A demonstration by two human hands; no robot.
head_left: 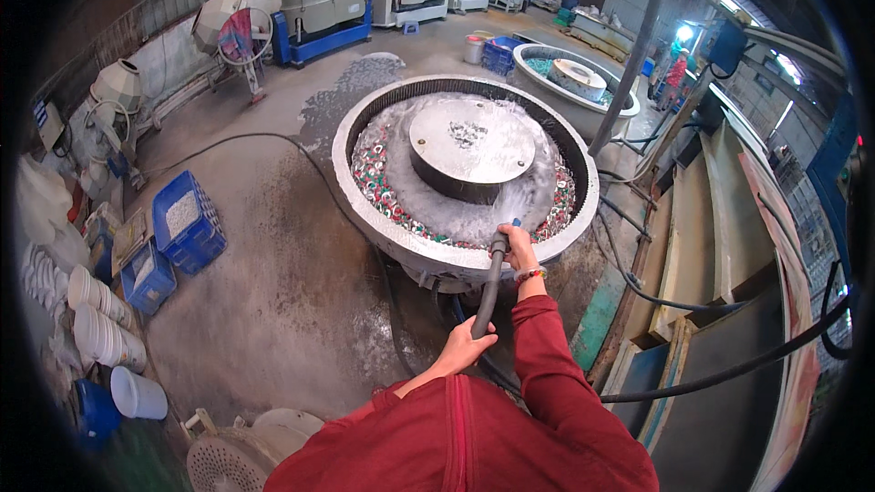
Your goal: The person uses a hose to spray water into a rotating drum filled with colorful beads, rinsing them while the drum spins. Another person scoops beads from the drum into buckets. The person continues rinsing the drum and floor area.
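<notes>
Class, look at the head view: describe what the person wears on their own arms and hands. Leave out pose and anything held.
Both arms wear loose dark red long sleeves. The right hand is bare, with a beaded bracelet of mixed colours at the wrist. The left hand is bare too, without glove or band.

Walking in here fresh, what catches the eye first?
The big round tub at centre, ringed with red, green and white pieces under foam. Just below it, the right hand aims a dark hose over the rim, the left hand gripping it lower. Blue crates sit far left.
</notes>
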